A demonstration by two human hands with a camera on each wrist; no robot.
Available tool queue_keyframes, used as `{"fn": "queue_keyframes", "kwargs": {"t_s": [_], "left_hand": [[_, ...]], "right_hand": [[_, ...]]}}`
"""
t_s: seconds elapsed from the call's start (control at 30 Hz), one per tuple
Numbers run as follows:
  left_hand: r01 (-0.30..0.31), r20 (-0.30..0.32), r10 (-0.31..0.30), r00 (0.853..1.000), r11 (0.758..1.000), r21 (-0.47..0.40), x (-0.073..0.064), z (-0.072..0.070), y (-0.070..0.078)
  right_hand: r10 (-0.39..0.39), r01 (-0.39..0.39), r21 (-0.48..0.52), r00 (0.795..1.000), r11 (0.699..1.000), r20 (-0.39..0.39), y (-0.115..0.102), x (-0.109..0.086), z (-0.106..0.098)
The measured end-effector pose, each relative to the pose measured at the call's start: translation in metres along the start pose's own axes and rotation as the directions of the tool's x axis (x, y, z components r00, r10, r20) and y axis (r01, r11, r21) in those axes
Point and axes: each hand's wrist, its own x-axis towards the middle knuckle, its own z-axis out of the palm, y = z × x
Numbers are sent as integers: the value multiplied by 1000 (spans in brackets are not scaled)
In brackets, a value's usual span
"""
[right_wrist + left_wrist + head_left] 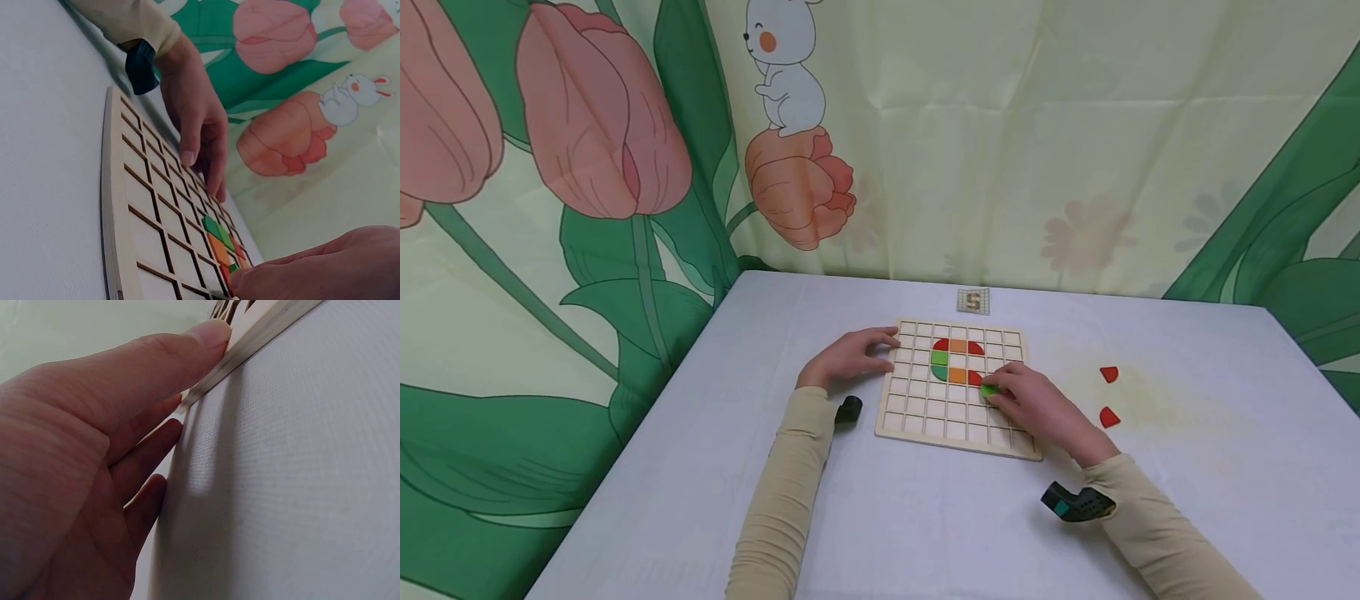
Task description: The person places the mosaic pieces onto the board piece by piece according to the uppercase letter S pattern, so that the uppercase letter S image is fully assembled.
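A square wooden grid board (917, 407) lies on the table. My left hand (853, 354) rests at its left edge; in the left wrist view the thumb (209, 334) touches the rim and the other fingers stay loosely extended beside it. With thumb and fingertips, my right hand (1030, 400) pinches a bright green piece (988, 391) over the grid, just below a red piece (974, 377). Set in the cells are orange squares (957, 375), red rounded pieces (941, 345), a light green square (939, 357) and a darker green rounded piece (939, 373).
Two red rounded pieces, one farther back (1109, 374) and one nearer (1108, 417), lie on the white-covered table (700, 483) right of the board. Behind the board is a small pattern card (973, 301). A printed curtain (962, 167) hangs along the table's back edge.
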Motion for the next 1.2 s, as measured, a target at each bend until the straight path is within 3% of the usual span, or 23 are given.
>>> {"fn": "queue_keyframes", "kwargs": {"t_s": [0.77, 1.2], "left_hand": [[-12, 7, 12, 1000, 1000, 2, -1, 0, 2], [9, -5, -9, 1000, 1000, -4, -2, 0, 3]], "right_hand": [[-25, 25, -22, 1000, 999, -6, -7, 3, 9], [33, -33, -4, 999, 999, -12, -4, 7, 10]]}}
